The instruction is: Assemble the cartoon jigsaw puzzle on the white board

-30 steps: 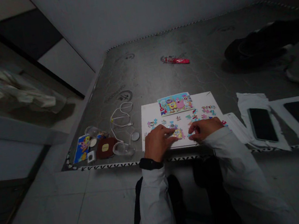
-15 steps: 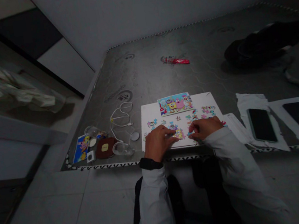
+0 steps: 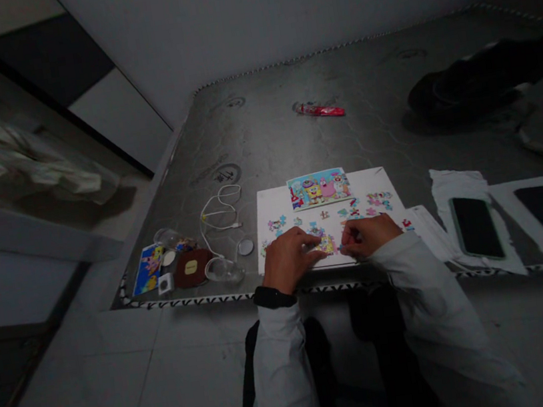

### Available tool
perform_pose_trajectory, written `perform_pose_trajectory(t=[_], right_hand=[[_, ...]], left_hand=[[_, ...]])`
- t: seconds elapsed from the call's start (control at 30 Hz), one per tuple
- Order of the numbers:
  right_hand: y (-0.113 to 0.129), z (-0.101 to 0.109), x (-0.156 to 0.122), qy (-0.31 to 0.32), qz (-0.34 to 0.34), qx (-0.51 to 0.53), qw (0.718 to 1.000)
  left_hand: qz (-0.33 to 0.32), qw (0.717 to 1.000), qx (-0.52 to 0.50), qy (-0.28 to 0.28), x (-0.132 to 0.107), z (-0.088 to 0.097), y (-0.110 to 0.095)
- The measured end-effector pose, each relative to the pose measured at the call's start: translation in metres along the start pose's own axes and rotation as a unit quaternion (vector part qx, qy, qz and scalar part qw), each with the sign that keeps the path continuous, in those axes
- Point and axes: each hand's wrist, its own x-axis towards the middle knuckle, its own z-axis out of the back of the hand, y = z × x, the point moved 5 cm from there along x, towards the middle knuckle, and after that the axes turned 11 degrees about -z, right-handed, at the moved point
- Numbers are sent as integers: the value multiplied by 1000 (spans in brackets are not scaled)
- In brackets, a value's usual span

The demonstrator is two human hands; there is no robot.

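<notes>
While left hand point(image 3: 287, 258) flanks puzzle point(image 3: 328, 245), board edge point(image 3: 329, 265) lies near.

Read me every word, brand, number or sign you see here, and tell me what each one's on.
No text can be read with certainty.
Pale label on the brown pouch: too small to read.
Dark printed mark on the grey cover: looks like a sign or character, too blurred to read.
Picture card on the white board: cartoon figures, no readable words.
</notes>
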Motion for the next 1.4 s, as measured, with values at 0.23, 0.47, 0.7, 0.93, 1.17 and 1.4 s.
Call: perform_pose_trajectory(t=[0.23, 0.47, 0.7, 0.93, 1.17, 1.4], right_hand=[[-1, -2, 2, -14, 9, 12, 1000], [-1, 2, 7, -83, 72, 106, 988], [20, 5, -2, -162, 115, 217, 956], [32, 0, -6, -168, 87, 285, 940], [26, -12, 5, -186, 76, 265, 943], [30, -11, 6, -204, 95, 190, 956]], left_hand=[[-21, 999, -13, -26, 0, -2, -1], [-46, 996, -12, -77, 0, 2, -5], [-61, 994, 2, -91, 2, 4, -6], [-59, 988, 27, -140, 0, 10, -5], [-55, 987, 43, -147, -3, 13, -4], [-61, 985, 32, -157, -2, 16, -7]])
